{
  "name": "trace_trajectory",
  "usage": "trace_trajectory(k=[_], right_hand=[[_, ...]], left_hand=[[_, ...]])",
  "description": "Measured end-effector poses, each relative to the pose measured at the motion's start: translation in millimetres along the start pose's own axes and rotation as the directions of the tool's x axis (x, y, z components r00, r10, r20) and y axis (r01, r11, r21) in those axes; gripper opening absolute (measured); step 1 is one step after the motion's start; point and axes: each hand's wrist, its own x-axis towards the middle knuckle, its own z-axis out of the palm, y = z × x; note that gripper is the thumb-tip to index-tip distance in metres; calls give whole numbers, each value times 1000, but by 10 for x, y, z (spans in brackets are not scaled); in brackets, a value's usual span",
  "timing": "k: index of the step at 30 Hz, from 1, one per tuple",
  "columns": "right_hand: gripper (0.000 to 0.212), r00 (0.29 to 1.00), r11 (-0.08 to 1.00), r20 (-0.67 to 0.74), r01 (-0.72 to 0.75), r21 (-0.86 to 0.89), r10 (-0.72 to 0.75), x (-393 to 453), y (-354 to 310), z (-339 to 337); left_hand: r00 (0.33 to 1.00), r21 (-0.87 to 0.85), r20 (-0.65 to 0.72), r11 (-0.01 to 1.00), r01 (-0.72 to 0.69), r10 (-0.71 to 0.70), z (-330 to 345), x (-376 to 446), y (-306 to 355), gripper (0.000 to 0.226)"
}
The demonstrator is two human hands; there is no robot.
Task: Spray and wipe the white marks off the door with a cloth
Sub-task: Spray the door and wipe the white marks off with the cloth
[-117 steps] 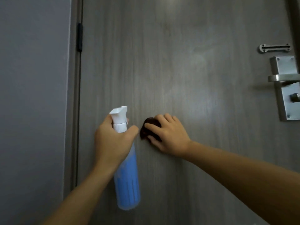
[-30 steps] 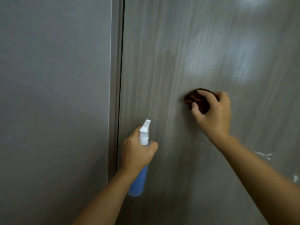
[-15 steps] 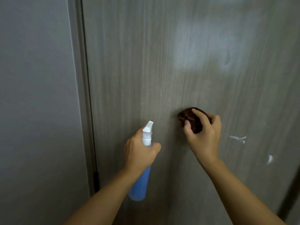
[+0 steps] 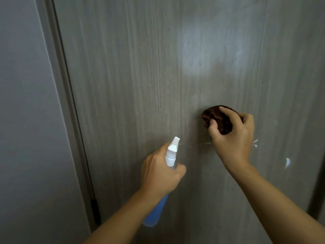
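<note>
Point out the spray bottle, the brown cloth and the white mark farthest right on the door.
spray bottle point(image 4: 173, 148), head view, on its white nozzle head.
brown cloth point(image 4: 220, 120), head view, on the bunched fabric between thumb and fingers.
white mark point(image 4: 287, 162), head view, on the middle of the smear.

Grey wood-grain door, vertical grain, filling most of the head view; a pale sheen in its upper middle. Plain grey wall at left, with a grey door frame between wall and door; black hinge low on the door's left edge. Left hand grips a translucent blue spray bottle with white nozzle, nozzle pointing up towards the door. Right hand holds a crumpled dark brown cloth against the door. White marks just right of the right hand; another white smear lower right.
</note>
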Motion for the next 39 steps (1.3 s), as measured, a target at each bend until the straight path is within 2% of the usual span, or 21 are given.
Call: trace_trajectory(k=[3,6,10,17,24,34,39], right_hand=[[42,1000,1000,-5,-31,2,31,11,47,-30],[41,999,999,-19,-45,-5,45,11,87,-62],[41,997,998,-26,-67,-12,67,11,165,-101],[40,997,997,-43,-69,-18,68,10,296,-141],[40,994,996,-84,-79,-52,74,121,452,-346],[38,972,974,-190,-168,-149,139,383,770,-863],[38,969,969,-200,-183,-168,148,416,911,-1005]], left_hand=[[997,-25,36,997,71,-70,111,-54,54,29],[993,-68,73,993,100,-95,233,-90,89,31],[993,-109,76,990,94,-86,354,-91,123,36],[988,-104,147,993,62,-46,528,-147,210,22],[985,-76,167,996,-39,52,696,-100,310,36],[987,-235,158,972,22,16,1196,-67,722,30],[985,-233,168,972,-1,41,1370,-88,832,28]])
